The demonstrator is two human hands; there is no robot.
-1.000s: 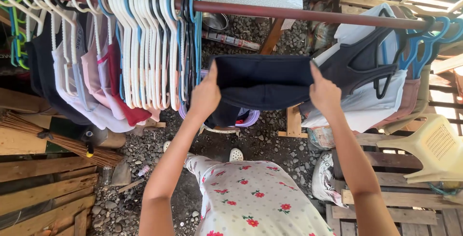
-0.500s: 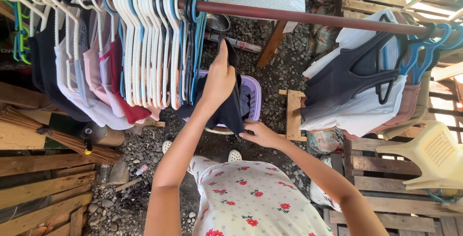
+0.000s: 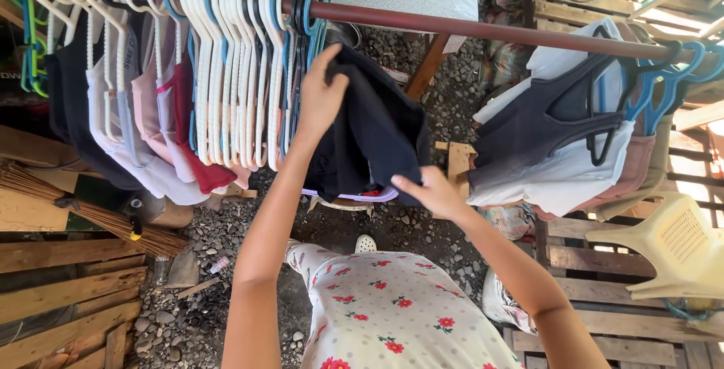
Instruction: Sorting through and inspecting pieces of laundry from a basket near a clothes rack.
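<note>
Your left hand pinches the top of the dark garment just under the rail, beside the packed empty hangers; your right hand pinches its lower hem. Loosen either pinch and I judge it drops toward the lavender basket or the gravel

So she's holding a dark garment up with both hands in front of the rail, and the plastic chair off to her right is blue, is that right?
Not quite. Both hands, left hand and right hand, do hold the dark garment in front of the rail, but the plastic chair on the right is pale yellow, not blue, as the head view shows.
</note>
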